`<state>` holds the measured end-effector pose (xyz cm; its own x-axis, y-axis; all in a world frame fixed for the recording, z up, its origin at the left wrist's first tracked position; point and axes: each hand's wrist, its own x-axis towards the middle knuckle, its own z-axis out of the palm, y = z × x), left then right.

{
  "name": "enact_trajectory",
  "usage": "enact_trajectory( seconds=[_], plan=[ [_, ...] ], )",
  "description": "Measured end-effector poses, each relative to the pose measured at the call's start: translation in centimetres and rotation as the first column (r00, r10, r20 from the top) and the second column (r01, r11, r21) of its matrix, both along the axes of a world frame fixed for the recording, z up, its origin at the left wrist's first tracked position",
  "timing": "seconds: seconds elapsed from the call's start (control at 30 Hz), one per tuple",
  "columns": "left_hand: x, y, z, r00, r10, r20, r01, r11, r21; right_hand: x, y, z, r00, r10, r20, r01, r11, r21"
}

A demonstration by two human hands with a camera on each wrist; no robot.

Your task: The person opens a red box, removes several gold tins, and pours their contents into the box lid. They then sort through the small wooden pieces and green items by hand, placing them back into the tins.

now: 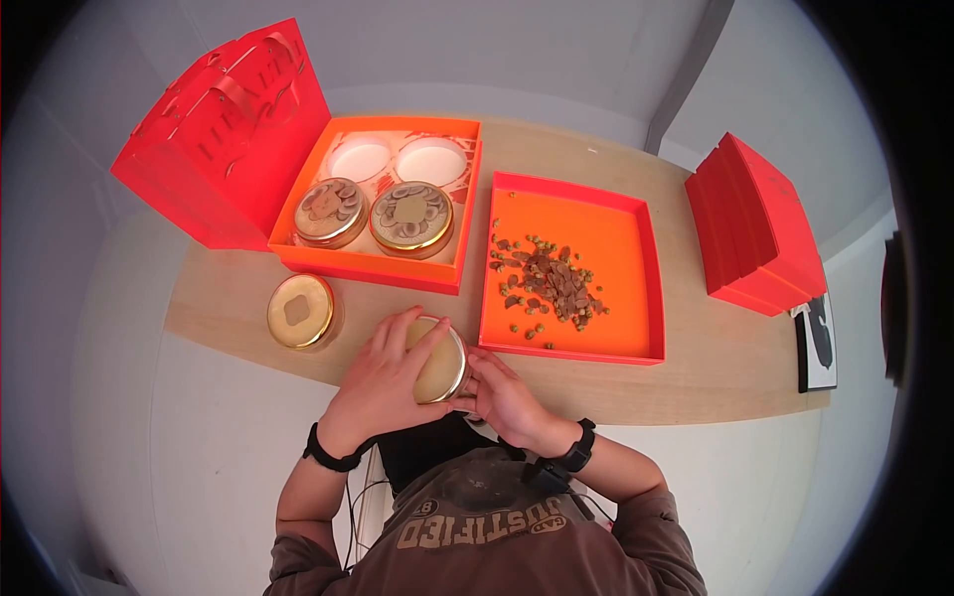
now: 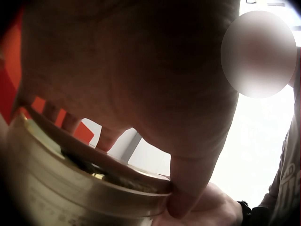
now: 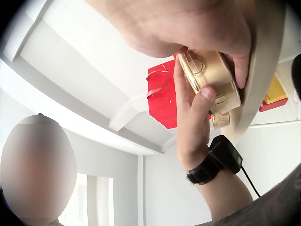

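A round gold-rimmed jar (image 1: 437, 372) stands tilted at the table's front edge between both hands. My left hand (image 1: 376, 382) spreads over its lid, fingers across the top and thumb down the side, gripping it. Against the jar's right side, my right hand (image 1: 509, 402) holds the body. The right wrist view shows the jar's cream-gold labelled side (image 3: 214, 77) with the left thumb (image 3: 203, 101) pressed on it. Up close in the left wrist view, the lid's gold rim (image 2: 70, 169) lies under the left palm. A second jar (image 1: 301, 312) sits on the table to the left.
Behind, an orange box (image 1: 373, 263) holds two jars with patterned lids (image 1: 412, 217) beside two round white recesses (image 1: 430, 159). A red-edged tray (image 1: 621, 268) carries loose brown slices and small green-brown pieces (image 1: 556, 283). A red gift bag (image 1: 234, 139) stands left, a red box (image 1: 760, 223) right.
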<state>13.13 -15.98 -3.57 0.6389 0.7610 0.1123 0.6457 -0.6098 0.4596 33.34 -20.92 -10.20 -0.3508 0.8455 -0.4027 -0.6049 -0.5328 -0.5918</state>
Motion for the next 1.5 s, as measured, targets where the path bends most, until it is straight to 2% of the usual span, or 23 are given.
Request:
enact_trajectory(
  seconds=[0.47, 0.83, 1.03, 1.1, 1.23, 1.3, 1.33, 1.4, 1.43, 1.5],
  plan=[
    [0.3, -0.1, -1.6, 0.998, 0.009, 0.066, -0.008, 1.0, -0.01, 0.1, 0.2, -0.5, 1.0, 0.016, -0.02, -0.016, 1.0, -0.004],
    [1.1, -0.6, -2.8, 0.992, 0.103, 0.072, -0.112, 0.984, 0.14, 0.3, 0.3, -0.6, 0.999, 0.023, -0.023, -0.023, 1.0, -0.002],
    [1.3, -0.4, -2.5, 0.994, 0.083, 0.068, -0.092, 0.985, 0.148, 0.4, 0.3, -0.5, 0.999, 0.011, -0.032, -0.011, 1.0, 0.018],
    [1.4, -0.4, -2.4, 0.996, 0.071, 0.051, -0.079, 0.984, 0.158, 0.4, 0.2, -0.6, 1.0, 0.012, -0.028, -0.012, 1.0, -0.024],
    [1.2, -0.4, -2.5, 0.996, 0.064, 0.057, -0.072, 0.985, 0.155, 0.5, 0.3, -1.0, 0.999, -0.018, -0.05, 0.019, 0.999, 0.026],
    [0.6, -0.3, -2.4, 0.996, 0.061, 0.059, -0.069, 0.986, 0.149, 0.9, 0.3, -0.1, 0.992, 0.12, -0.033, -0.118, 0.992, 0.052],
    [0.3, -0.2, -2.3, 0.994, 0.081, 0.068, -0.089, 0.988, 0.129, 1.2, 0.0, 0.4, 0.994, 0.103, -0.039, -0.1, 0.993, 0.065],
    [-0.6, 0.2, -2.4, 0.995, 0.09, 0.047, -0.096, 0.984, 0.152, 1.7, -0.7, 1.0, 0.959, 0.131, 0.253, -0.149, 0.987, 0.055],
    [-1.0, 0.4, -2.4, 0.993, 0.117, 0.032, -0.121, 0.979, 0.162, 2.3, -1.0, 1.0, 0.961, 0.119, 0.248, -0.139, 0.988, 0.062],
    [-1.6, 0.6, -2.6, 0.991, 0.137, -0.011, -0.132, 0.973, 0.187, 3.8, -1.8, 0.7, 0.911, 0.169, 0.376, -0.275, 0.928, 0.251]
  ],
)
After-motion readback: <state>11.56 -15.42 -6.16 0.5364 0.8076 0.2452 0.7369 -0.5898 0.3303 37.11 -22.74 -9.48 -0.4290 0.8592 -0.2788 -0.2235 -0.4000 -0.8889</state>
